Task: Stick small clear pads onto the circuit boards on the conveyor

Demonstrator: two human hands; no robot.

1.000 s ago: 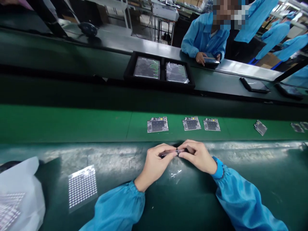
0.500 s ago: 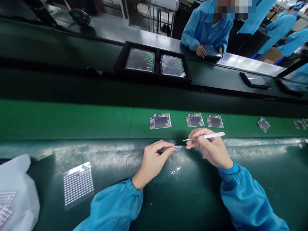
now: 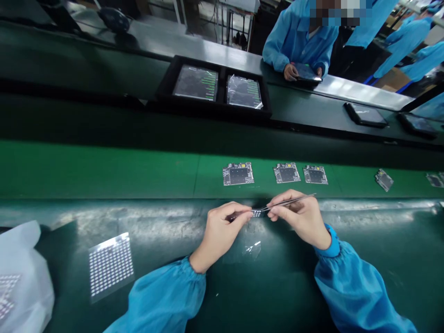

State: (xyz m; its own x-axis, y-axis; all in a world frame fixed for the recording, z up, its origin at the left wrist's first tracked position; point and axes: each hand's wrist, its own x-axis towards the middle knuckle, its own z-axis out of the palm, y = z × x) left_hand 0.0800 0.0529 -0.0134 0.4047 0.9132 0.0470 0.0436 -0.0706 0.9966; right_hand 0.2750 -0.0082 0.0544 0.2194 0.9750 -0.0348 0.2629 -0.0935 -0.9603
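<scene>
My left hand [image 3: 227, 231] pinches a small piece of sticker sheet [image 3: 256, 213] with white dots, held just above the dark green bench. Most of that piece is hidden by my fingers. My right hand [image 3: 300, 215] is closed around metal tweezers [image 3: 289, 201], whose tips point left and reach the edge of the small sheet. Whether the tips grip a dot is too small to tell. Below my hands lies a scrap of clear film [image 3: 253, 249]. On the bench to the left rests a larger sheet of white dot stickers [image 3: 111, 267].
Beyond my hands, circuit boards [image 3: 238, 174] lie on a green belt [image 3: 104, 171]. A black tray [image 3: 222, 99] with two film-wrapped panels stands on the far ledge. Across from me a person [image 3: 298, 46] in blue holds a dark device. A white bag [image 3: 26, 277] sits at the left.
My right hand has lowered the tweezers and brought their tips left to the small sheet. The boards and belt have shifted slightly right. My left hand stays nearly still.
</scene>
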